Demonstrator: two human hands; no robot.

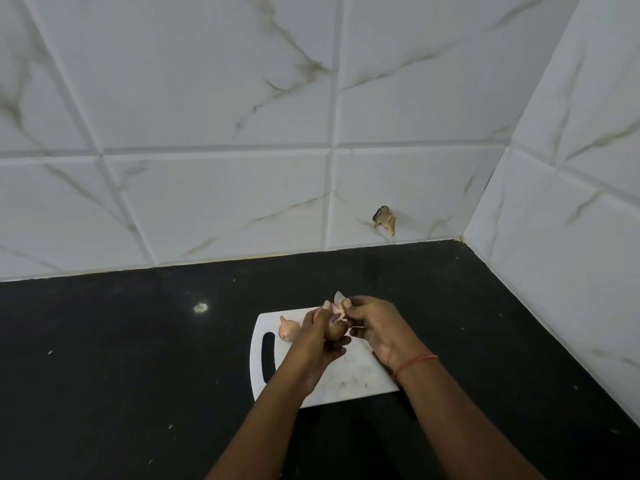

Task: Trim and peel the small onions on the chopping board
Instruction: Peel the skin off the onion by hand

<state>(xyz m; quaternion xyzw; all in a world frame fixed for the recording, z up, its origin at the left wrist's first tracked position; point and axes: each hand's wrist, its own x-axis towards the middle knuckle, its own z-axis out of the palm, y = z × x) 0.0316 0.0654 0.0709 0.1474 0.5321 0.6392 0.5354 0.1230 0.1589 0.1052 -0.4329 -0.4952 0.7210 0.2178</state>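
Left hand (320, 336) grips a small onion (335, 331) above the chopping board (349, 379). Right hand (375, 327) curls round a knife (338, 297), blade tip at the onion's top. Second onion (288, 329) lies on the board just left of the left hand.

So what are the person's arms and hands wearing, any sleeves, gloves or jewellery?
Both forearms are bare as far as the frame shows, with no sleeves in view. The left hand and right hand wear no gloves. A thin orange-red thread band circles the right wrist. No rings or watch can be made out.
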